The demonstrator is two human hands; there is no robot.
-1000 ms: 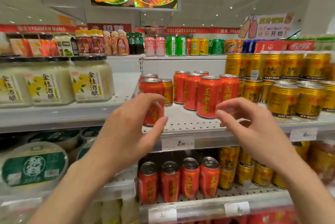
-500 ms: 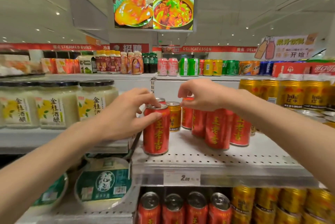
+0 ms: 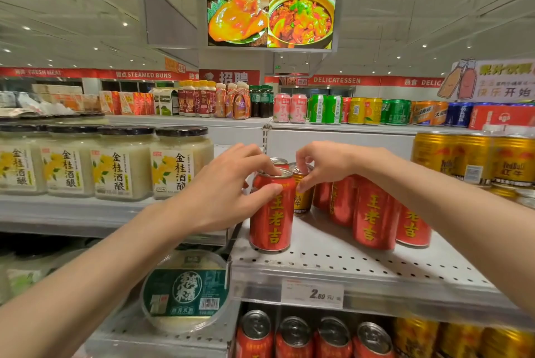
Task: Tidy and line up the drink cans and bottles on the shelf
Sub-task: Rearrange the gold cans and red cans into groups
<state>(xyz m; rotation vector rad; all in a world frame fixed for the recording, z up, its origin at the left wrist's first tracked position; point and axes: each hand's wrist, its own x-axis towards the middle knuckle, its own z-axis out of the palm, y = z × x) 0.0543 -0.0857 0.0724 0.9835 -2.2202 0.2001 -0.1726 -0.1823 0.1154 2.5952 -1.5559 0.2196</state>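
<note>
Left fingers [image 3: 272,172]: curled over the rim of the front red can [image 3: 272,213], thumb pressed on its upper side; the left hand [image 3: 228,192] grips it.
Right fingers [image 3: 304,162]: pinched on the top rim of the small gold can [image 3: 302,198], thumb on its side; the right hand [image 3: 327,163] holds it.
Front red can: upright near the front left corner of the perforated shelf [image 3: 333,259]; its left edge is hidden by the left hand.
Small gold can: upright just behind and to the right of the front red can, lower part covered by it; label only partly readable.
Second red can [image 3: 279,161]: behind the front one, only its top shows.
Red can group [image 3: 373,213]: upright to the right, tops hidden by the right forearm; how many stand there cannot be told.
Gold cans [image 3: 474,158]: far right, stacked, cut off by the frame edge.
Price tag [image 3: 312,294]: on the shelf's front lip.
Lower shelf cans [image 3: 295,337]: red tops, bodies cut off at the bottom edge.
Jars [image 3: 121,166]: left shelf, a row with dark lids, leftmost cut off.
Round tub [image 3: 185,291]: below the jars, partly behind the left forearm.
Top shelf drinks [image 3: 318,108]: small, labels hard to read.
</note>
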